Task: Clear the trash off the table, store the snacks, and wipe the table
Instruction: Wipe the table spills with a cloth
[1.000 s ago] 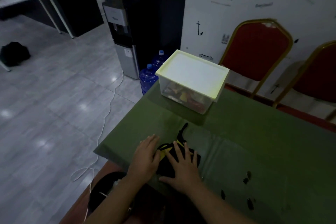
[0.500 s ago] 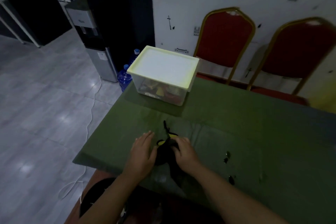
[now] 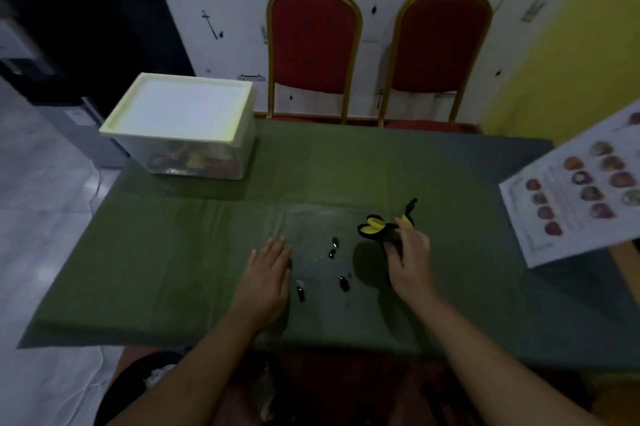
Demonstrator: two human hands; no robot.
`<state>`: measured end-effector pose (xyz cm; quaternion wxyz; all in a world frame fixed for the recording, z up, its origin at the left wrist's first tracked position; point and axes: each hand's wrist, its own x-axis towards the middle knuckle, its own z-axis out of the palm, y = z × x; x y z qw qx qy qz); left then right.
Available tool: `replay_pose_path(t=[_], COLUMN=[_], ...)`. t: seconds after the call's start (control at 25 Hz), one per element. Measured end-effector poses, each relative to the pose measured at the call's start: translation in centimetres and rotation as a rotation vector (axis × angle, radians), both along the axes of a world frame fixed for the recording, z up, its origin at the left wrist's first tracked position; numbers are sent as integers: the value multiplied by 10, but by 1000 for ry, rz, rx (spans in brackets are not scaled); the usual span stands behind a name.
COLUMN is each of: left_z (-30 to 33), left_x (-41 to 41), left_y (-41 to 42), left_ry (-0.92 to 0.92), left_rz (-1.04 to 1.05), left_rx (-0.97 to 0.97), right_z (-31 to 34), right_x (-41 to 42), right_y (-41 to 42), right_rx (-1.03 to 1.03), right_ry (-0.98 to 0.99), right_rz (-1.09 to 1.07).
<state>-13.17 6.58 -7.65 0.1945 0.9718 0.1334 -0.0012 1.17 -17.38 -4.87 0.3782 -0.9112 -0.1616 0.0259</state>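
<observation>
Head view: right hand (image 3: 408, 259) pinches black-yellow cloth (image 3: 379, 229) mid-table (image 3: 346, 169), edges distant.

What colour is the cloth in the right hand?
Black with yellow parts, cloth held by the right hand; head view.

My right hand (image 3: 408, 261) grips a black-and-yellow cloth (image 3: 379, 230) near the middle of the bench (image 3: 207, 252). My left hand (image 3: 268, 273) rests flat beside dark spills (image 3: 334, 252). A lidded box (image 3: 187, 128) sits at the far left corner, a sheet (image 3: 581, 197) over the right edge.
</observation>
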Motion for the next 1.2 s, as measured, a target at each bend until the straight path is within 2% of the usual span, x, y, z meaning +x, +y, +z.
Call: replay_pose_path(t=[0.12,0.16,0.24,0.36,0.64,0.96,1.2], left_z=[-14,-20,-29,-37,-43,-40,-41], left_x=[-8,-13,-23,-28,-25,-24,-24], left_y=[6,8,13,15,16,14,13], left_ry=[64,88,105,96,80,79,83], left_rz=[4,13,40,44,59,63,70], left_rx=[121,157,202,227,242,245,257], right_z=[-25,-33,-38,-50,-71,-64,-60], right_x=[-9,-10,-9,-1,9,9,-4], right_y=[-11,-14,-13,-13,-3,39,83], right_rx=[-423,-527,-601,-606,-493,-385,-431], right_ry=[63,11,-121,-192,-177,-92,-85], right_rz=[170,203,246,290,199,48,141])
